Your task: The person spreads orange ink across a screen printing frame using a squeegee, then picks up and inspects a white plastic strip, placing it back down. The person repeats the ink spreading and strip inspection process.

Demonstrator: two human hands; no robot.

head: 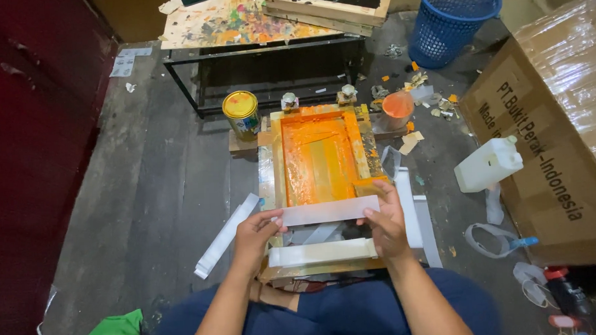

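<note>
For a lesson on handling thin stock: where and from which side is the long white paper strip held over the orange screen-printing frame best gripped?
Grip the long white paper strip at its two short ends, coming in from left and right. It is long, narrow, flat and probably floppy, so end pinches should keep it taut. The left hand and right hand hold it this way above the orange screen-printing frame.

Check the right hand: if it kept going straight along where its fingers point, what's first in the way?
The right hand grips a white strip, fingers aimed up-left. Going on, it would probably first meet the orange-inked screen frame just beyond the strip, though depth is unclear from one view.
</note>
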